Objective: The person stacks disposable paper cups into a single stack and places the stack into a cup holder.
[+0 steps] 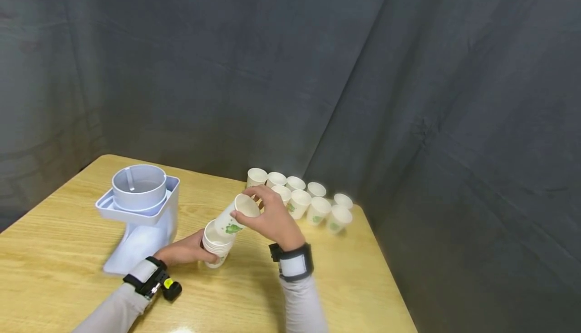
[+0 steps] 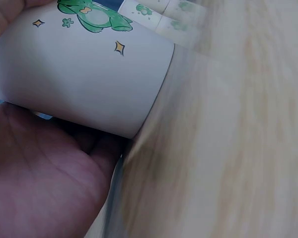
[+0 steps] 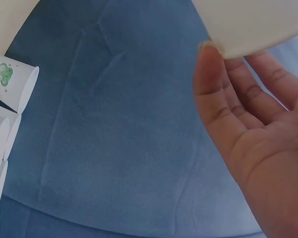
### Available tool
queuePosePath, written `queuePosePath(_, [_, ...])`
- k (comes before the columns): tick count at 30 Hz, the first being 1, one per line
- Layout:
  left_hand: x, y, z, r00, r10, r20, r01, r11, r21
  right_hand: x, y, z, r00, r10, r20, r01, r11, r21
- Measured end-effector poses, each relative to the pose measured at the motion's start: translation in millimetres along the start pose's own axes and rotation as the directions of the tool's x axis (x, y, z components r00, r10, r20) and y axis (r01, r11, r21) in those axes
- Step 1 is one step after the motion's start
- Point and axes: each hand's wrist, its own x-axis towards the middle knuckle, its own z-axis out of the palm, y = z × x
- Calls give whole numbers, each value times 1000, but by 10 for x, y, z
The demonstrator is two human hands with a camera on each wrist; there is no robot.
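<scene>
Low over the table, my left hand (image 1: 188, 250) grips a short stack of nested white paper cups (image 1: 219, 248). Its fingers and thumb wrap around the outside. In the left wrist view, the outer cup (image 2: 89, 74) shows a green cartoon print and small orange stars. My right hand (image 1: 274, 219) pinches the rim of a single paper cup (image 1: 226, 220) between thumb and fingers. That cup leans, its base at the mouth of the stack and its opening toward the right hand. The right wrist view shows only part of this cup (image 3: 258, 22), at the top.
Several upright paper cups (image 1: 299, 203) stand in two rows at the table's back right. A pale lavender appliance (image 1: 136, 244) with a round bowl (image 1: 139, 199) on top stands left of my hands. Dark grey cloth (image 1: 272, 70) hangs behind the wooden table (image 1: 59, 232).
</scene>
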Motion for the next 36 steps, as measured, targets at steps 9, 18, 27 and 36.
queuePosePath(9, [-17,-31,-12,999,35,23,-35,999,-18,-8,-34,127,996,16,89,-9,997,-72])
queuePosePath(18, [-12,-25,-34,999,3,36,-3,1000,-5,-3,-62,194,989,5,147,8,996,-89])
queuePosePath(27, [-14,-17,-16,1000,7,25,-7,1000,1,4,-123,241,981,1,192,31,986,-163])
queuePosePath(36, [-2,-40,-23,1000,21,22,-21,1000,-6,34,-144,312,958,-54,282,103,982,-161])
